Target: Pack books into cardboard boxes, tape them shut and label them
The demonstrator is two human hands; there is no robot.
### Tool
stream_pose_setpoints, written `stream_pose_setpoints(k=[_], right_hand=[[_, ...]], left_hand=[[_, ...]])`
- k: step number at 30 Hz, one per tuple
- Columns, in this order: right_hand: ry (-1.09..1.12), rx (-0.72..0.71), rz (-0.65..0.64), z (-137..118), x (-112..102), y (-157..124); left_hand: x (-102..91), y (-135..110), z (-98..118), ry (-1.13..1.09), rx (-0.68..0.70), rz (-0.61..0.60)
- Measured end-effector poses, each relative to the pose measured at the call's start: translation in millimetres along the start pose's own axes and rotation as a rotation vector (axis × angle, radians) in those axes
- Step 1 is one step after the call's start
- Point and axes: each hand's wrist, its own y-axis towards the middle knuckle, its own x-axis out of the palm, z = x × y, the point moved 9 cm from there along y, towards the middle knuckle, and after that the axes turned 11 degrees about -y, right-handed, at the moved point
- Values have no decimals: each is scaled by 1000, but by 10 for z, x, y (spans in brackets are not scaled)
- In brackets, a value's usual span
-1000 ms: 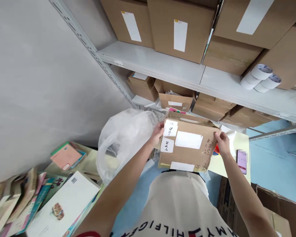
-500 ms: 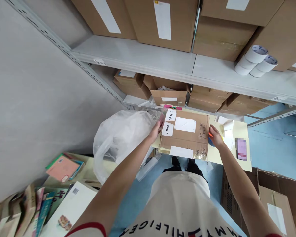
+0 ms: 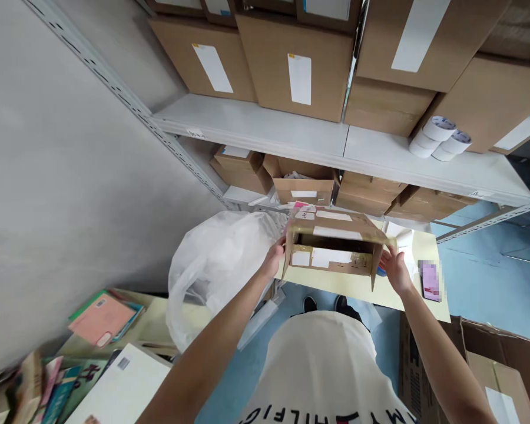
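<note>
Since half a second ago the cardboard box (image 3: 333,259) has been tipped up off its flat, label-up position. It now stands on edge with its open mouth facing the person and its flaps splayed.

Metal shelving (image 3: 291,132) stacked with closed cartons rises beyond both hands. A clear plastic bag (image 3: 216,265) bulges just outside the left hand. An open carton (image 3: 490,359) sits on the floor below the right forearm. The pale yellow table (image 3: 357,287) lies under both hands.

The box is between the hands, over the table's far part; I cannot tell whether it rests there or hangs just clear. The left hand (image 3: 274,259) is closed round the box's left wall. The right hand (image 3: 392,268) grips the right side at its loose flap. A phone (image 3: 429,274) lies on the table just outside the right hand.

The weak point looks to be the right-hand hold. A flap is only hinged card, so it could fold under the squeeze and let that end drop or twist. A swinging flap could sweep the phone off the table edge. On the left, the box corner could snag the bag.
</note>
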Motion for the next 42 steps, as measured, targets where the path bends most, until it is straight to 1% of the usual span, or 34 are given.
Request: stream_pose_setpoints(k=[2,3,5,7,9,11,13,14,15,16,17,18,19,20,21,22,23,24,25,26,28,29,30,32,33,34,35,36,37,39,40,42], right_hand=[[-70,-44,-15,-212,-13,72],[-99,-57,-16,-285,-3,102],[-114,-46,-14,-340,37,158],[-88,8,-17,-284,64,205],[-65,68,-13,-173,20,227],[-69,97,-16,-74,-93,216],[-140,73,-10,-40,-259,180],[-233,40,23,-57,-368,156],[-378,-3,84,-101,-486,128],[-573,-55,165,-174,-588,96],[-799,-114,244,-266,-642,63],[-1026,-180,293,-357,-622,39],[-1220,-254,288,-422,-523,34],[-1353,-332,224,-447,-362,49],[-1414,-401,121,-436,-176,74],[-1411,-446,15,-410,0,104],[-1364,-460,-64,-387,139,143],[-1295,-441,-103,-370,227,194],[-1218,-393,-104,-358,260,253],[-1134,-327,-82,-345,247,311],[-929,-182,-57,-297,154,383],[-808,-118,-76,-263,107,389],[-685,-63,-115,-227,72,375],[-507,8,-249,-162,66,285],[-488,12,-328,-141,91,215],[-522,-12,-394,-128,123,138],[-606,-61,-437,-118,155,64],[-728,-123,-450,-105,182,1],[-867,-184,-433,-84,200,-47],[-1102,-246,-339,-18,196,-89],[-1173,-245,-299,23,181,-89],[-1224,-246,-257,54,143,-50]], left_hand=[[55,113,161,111,1,3],[85,159,181,162,-31,7],[122,219,134,231,-122,26],[96,241,50,252,-188,71],[-11,233,-27,218,-235,135],[-180,205,-58,188,-278,191],[-359,182,33,239,-260,222],[-441,174,140,316,-209,240],[-503,166,281,435,-132,262],[-537,150,440,593,-40,294],[-529,127,593,776,56,327],[-469,105,710,964,144,343],[-366,93,764,1132,211,326],[-241,95,747,1259,248,274],[-122,107,667,1336,247,199],[-23,123,546,1359,215,123],[49,136,410,1336,165,61],[94,146,279,1274,110,24],[111,151,165,1187,55,20],[101,151,68,1085,1,42],[33,127,-97,846,-119,117],[-3,100,-176,707,-189,149],[-20,65,-259,556,-264,163],[29,-13,-386,269,-374,129],[75,-48,-414,185,-394,93],[117,-81,-428,168,-392,53],[153,-114,-439,218,-375,12],[183,-148,-453,319,-347,-25],[216,-182,-476,444,-314,-59],[295,-252,-558,672,-260,-117],[326,-281,-606,759,-246,-126],[356,-319,-687,886,-245,-103]])
